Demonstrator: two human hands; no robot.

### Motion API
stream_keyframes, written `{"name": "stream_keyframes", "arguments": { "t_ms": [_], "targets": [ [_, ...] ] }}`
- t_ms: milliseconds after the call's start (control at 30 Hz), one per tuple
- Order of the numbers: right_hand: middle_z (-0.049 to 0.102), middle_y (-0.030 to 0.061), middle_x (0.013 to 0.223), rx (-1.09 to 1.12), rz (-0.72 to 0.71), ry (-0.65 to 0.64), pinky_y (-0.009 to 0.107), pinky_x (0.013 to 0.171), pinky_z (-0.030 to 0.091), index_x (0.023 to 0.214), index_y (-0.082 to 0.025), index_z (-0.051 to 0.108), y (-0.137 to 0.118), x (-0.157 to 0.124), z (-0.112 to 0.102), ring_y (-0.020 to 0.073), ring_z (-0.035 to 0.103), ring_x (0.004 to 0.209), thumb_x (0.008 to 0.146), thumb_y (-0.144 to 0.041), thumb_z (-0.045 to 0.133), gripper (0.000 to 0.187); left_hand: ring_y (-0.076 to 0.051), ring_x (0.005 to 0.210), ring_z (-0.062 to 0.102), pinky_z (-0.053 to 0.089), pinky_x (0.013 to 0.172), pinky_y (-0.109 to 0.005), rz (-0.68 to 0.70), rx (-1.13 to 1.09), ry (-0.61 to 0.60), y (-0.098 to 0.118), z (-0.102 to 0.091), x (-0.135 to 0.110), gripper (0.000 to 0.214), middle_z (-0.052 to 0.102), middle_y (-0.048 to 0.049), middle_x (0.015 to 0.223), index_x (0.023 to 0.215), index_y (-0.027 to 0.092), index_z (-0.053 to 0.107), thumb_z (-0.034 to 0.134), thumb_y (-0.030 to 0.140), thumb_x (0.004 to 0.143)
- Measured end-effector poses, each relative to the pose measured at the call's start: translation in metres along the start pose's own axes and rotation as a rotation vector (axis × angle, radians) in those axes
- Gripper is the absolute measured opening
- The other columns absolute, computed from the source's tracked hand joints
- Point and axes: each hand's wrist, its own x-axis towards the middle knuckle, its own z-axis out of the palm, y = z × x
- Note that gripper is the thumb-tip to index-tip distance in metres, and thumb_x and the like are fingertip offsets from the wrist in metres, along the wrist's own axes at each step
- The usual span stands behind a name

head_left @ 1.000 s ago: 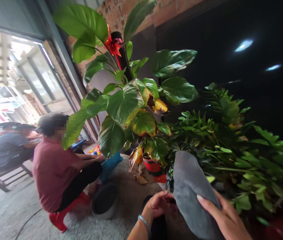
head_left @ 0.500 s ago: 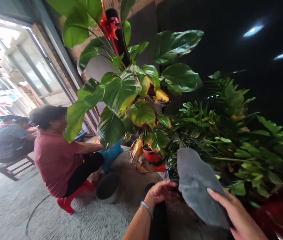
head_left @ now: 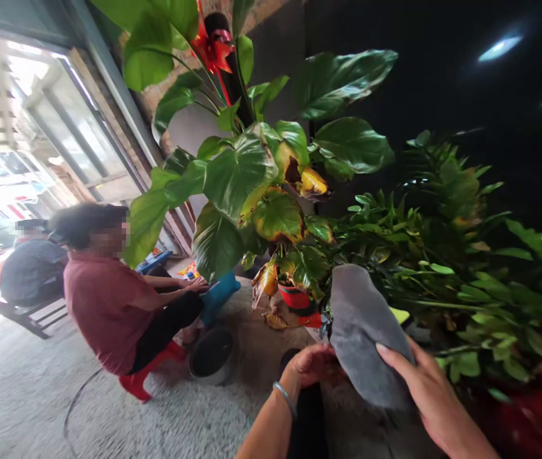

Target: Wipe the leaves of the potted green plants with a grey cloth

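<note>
Got a grey cloth (head_left: 366, 338) up in front of me, soft and felty-looking, a long rounded shape, right beside a big leafy plant (head_left: 247, 178). My right hand (head_left: 426, 389) has its fingers (head_left: 395, 360) laid over the lower side of the cloth, seemingly holding it up. My left hand (head_left: 312, 368), with a thin metal bangle (head_left: 285, 399) on the wrist, is curled at the cloth's left edge, though I can't tell if it's actually gripping. The two hands are apart, with the cloth between them.

The plant has big glossy leaves, some going yellow and brown, and sits in a red pot (head_left: 294, 296). There's a bushy plant (head_left: 453, 217) to the right. A small red paper (head_left: 310, 320) by the pot has nothing I can read.

On the rough concrete floor (head_left: 60, 395), someone in a maroon shirt (head_left: 103, 312) sits on a red stool (head_left: 139, 380) beside a dark round tub (head_left: 212, 357).
</note>
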Motion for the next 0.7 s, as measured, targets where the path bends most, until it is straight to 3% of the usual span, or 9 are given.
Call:
{"name": "stream_keyframes", "arguments": {
  "t_ms": [100,233,333,433,500,600,700],
  "targets": [
    [0.075,0.0095,0.077,-0.036,0.06,-0.019,0.041,0.078,0.052,0.073,-0.02,0.069,0.012,0.007,0.009,0.0349,0.067,0.087,0.042,-0.051,0.07,0.044,-0.02,0.076,0.061,0.037,0.087,-0.038,-0.002,0.017,0.026,-0.003,0.002,0.001,0.025,0.069,-0.0047,0.078,0.08,0.014,0.069,0.068,0.037,0.071],
    [0.076,0.011,0.085,-0.193,0.102,-0.028,0.042,0.082,0.051,0.074,-0.022,0.071,0.034,-0.016,-0.001,0.0359,0.066,0.096,0.049,-0.054,0.066,0.041,-0.02,0.079,0.062,0.036,0.089,-0.036,0.018,0.027,0.045,-0.005,-0.002,0.002,0.029,0.07,-0.006,0.076,0.077,0.014,0.069,0.071,0.041,0.067],
    [0.076,0.0083,0.09,-0.201,-0.012,-0.09,0.038,0.082,0.051,0.08,-0.024,0.072,0.015,-0.025,-0.005,0.033,0.066,0.096,0.054,-0.054,0.066,0.04,-0.025,0.091,0.062,0.036,0.092,-0.038,0.02,0.045,0.018,-0.003,-0.002,0.002,0.036,0.072,-0.0092,0.083,0.085,0.013,0.07,0.072,0.043,0.064],
    [0.075,0.0068,0.076,-0.24,-0.203,-0.072,0.037,0.072,0.052,0.071,-0.024,0.069,-0.013,-0.006,0.007,0.0313,0.068,0.08,0.052,-0.055,0.064,0.037,-0.026,0.089,0.063,0.038,0.09,-0.041,0.018,0.06,-0.002,-0.001,0.003,0.001,0.042,0.071,-0.0099,0.087,0.091,0.013,0.069,0.069,0.048,0.068],
    [0.073,0.0059,0.066,-0.284,-0.25,-0.023,0.038,0.067,0.052,0.065,-0.024,0.066,-0.018,0.01,0.018,0.0312,0.067,0.072,0.049,-0.055,0.062,0.034,-0.025,0.084,0.063,0.04,0.087,-0.042,-0.004,0.066,-0.008,-0.002,0.006,0.0,0.046,0.071,-0.0097,0.085,0.09,0.013,0.069,0.067,0.054,0.069],
    [0.074,0.0081,0.067,-0.301,-0.154,-0.002,0.041,0.066,0.054,0.063,-0.024,0.067,0.009,0.018,0.018,0.0341,0.069,0.073,0.047,-0.054,0.06,0.035,-0.022,0.077,0.061,0.041,0.085,-0.039,0.039,0.044,0.038,-0.006,0.009,0.001,0.046,0.069,-0.0075,0.079,0.082,0.013,0.067,0.069,0.057,0.067],
    [0.076,0.0098,0.08,-0.344,-0.053,0.022,0.043,0.07,0.056,0.068,-0.024,0.074,0.06,0.002,-0.011,0.037,0.07,0.085,0.052,-0.055,0.06,0.037,-0.019,0.073,0.06,0.043,0.083,-0.035,0.08,0.035,0.183,-0.008,0.012,0.005,0.038,0.065,-0.0047,0.075,0.076,0.014,0.064,0.071,0.05,0.068]
  ]
}}
